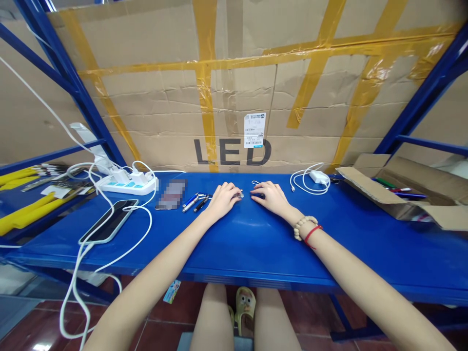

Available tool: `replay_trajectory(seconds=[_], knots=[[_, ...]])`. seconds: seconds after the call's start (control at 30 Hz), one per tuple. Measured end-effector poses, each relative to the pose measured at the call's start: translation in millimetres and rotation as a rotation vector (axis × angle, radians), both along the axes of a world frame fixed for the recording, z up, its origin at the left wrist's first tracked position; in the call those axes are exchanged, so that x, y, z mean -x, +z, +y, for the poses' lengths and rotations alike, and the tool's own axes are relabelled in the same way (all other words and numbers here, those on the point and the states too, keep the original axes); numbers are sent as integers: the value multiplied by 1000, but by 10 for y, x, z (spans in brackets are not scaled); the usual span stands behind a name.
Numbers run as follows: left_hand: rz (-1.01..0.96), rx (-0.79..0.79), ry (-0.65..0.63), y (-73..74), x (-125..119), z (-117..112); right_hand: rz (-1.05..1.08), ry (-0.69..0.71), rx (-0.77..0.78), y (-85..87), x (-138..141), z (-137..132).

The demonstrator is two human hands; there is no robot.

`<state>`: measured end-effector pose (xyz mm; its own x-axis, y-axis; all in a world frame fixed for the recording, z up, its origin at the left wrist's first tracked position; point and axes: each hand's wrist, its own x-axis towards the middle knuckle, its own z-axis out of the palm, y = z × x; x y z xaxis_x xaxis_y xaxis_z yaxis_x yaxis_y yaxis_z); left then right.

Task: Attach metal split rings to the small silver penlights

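Observation:
My left hand (224, 200) is closed near the back middle of the blue table, fingertips around a small silvery piece (240, 194). Just across from it, my right hand (272, 197) pinches a small dark piece (262, 195) between thumb and fingers. Both pieces are mostly covered by the fingers, so their kind cannot be made out. A thin white cord loop (255, 182) shows behind my right fingers. Beside my left hand lie several slim pen-shaped items, among them a silver-and-blue one (190, 203) and a black one (201, 204).
A power strip (126, 185) with chargers, a phone (109, 222) and white cables occupy the left side of the table (248, 243). A blurred flat item (171, 195) lies closer in. At right are a coiled cable with charger (318, 178) and an open cardboard box (398, 204).

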<state>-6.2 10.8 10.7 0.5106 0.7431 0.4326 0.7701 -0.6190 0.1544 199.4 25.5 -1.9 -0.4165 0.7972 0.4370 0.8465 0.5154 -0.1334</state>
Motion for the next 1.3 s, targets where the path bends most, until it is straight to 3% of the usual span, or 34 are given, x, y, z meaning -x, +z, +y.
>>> replay_trajectory(seconds=[0.43, 0.63, 0.97, 1.3], knots=[[-9, -6, -13, 16, -7, -23, 73, -43, 68, 71, 26, -55], [-2, -31, -10, 32, -15, -47, 69, 7, 14, 66, 10, -47], [17, -37, 1, 3, -22, -27, 582, 153, -220, 100, 153, -129], [33, -18, -55, 13, -26, -44, 585, 273, -147, 77, 211, -145]])
